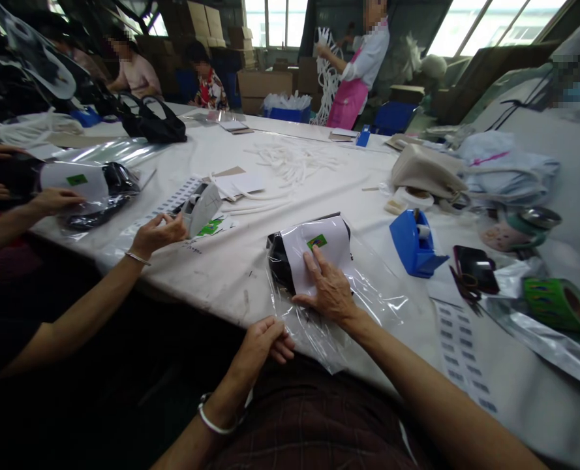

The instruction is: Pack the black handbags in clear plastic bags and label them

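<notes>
At the bottom centre of the frame we are holding our left hand (263,343) just beside the near edge of a clear plastic bag (319,333); its fingers are curling together, and we cannot tell whether they are pinching the film. Above it, right of centre, we are resting our right hand (331,287) on the bag, thumb and fingers lying apart, a fingertip reaching a green label (316,241). That label is sitting on white paper (299,251) wrapped around a black bundle (282,266) inside the bag, on the white-covered table (250,245). At lower right we are seeing a barcode label sheet (458,346) and a green label roll (556,303) lying near a smartphone (475,269). A blue tape dispenser (411,245) is standing right of the bag. At centre left a co-worker's hand (160,235) is hovering beside a grey dispenser (201,207). Farther up, white strips (294,160) are lying scattered. At the top, a standing person in a pink apron (346,104) is holding more strips.
</notes>
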A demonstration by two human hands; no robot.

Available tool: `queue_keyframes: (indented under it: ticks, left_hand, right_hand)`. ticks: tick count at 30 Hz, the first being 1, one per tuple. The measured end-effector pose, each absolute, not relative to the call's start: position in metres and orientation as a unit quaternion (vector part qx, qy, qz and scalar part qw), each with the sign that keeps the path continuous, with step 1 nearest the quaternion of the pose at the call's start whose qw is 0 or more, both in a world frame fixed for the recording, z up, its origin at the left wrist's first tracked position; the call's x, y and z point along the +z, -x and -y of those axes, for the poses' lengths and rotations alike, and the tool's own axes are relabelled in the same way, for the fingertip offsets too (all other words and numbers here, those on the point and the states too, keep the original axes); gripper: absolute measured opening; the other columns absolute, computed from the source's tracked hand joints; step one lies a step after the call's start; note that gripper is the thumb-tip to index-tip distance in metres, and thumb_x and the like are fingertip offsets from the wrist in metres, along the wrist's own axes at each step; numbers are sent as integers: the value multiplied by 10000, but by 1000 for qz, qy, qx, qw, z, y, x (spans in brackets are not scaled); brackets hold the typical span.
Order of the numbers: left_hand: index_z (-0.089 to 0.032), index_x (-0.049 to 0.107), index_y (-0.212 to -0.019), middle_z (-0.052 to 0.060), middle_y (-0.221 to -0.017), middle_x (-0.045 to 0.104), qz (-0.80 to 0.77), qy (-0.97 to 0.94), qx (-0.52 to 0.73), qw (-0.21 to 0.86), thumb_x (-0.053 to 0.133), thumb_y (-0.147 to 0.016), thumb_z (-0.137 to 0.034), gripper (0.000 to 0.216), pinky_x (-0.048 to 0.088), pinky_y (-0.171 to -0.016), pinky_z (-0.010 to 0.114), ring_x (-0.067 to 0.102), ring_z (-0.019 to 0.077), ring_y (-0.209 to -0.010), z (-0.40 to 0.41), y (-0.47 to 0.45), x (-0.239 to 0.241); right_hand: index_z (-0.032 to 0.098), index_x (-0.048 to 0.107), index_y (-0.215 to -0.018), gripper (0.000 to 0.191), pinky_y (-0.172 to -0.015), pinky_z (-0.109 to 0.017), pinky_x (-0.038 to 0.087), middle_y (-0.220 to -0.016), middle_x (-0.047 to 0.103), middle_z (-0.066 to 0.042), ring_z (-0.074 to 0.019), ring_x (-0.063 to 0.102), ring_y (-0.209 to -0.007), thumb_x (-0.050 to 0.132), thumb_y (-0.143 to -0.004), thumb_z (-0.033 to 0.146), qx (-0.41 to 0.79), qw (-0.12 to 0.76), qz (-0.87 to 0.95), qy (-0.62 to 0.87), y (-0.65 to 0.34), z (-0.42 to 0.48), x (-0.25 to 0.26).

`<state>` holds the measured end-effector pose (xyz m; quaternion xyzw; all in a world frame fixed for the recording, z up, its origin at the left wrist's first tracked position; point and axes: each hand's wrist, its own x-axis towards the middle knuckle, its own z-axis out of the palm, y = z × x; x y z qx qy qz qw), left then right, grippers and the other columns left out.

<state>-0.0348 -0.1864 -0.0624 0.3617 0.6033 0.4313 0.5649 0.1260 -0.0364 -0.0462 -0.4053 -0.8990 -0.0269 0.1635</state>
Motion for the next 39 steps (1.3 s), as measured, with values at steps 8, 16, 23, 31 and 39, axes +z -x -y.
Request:
queue_keyframes:
  ticks: [8,16,23,31,39]
  left_hand:
    - [-317,511,-1343,46,-1441,505,-417,-874,250,32,459,-929,-45,498,159,-1193,574,391,232,-1390,140,96,-49]
    - [-259,677,-1035,55,-1304,626,-329,-884,210,257,565,-900,-117,226,278,-1178,541,519,230,-1292,104,103,-25]
    - [-299,687,-993,41,-1287,638,-309,-889,217,260,506,-930,-140,249,294,-1172,524,559,225,-1247,131,90,-43]
    - [-259,682,-879,87,-932,707,-321,-857,255,312,453,-945,-227,240,418,-1082,440,656,204,-943,129,86,-31]
    - [-231,631,-843,61,-828,643,-307,-918,198,156,332,-983,-190,333,415,-988,382,571,180,-811,115,78,-29]
  right_hand:
    - [180,190,-1527,1004,-900,-479,448,-1598,164,-170,-365,526,-1135,566,-774,728,-38,145,901,407,-126,36,-45]
    - [171,198,-1525,975,-926,-480,439,-1595,177,-175,-373,468,-1227,569,-792,697,-32,155,900,405,-126,36,-48]
    - [176,169,-1534,1000,-912,-493,441,-1605,144,-161,-373,498,-1167,605,-782,671,-23,145,902,406,-127,36,-44]
    - [170,194,-1528,1027,-926,-486,437,-1593,180,-176,-378,474,-1222,618,-757,700,-25,150,901,406,-125,37,-44]
    - [156,207,-1526,1035,-905,-472,444,-1597,165,-174,-362,515,-1157,636,-749,688,-33,144,902,406,-126,37,-44]
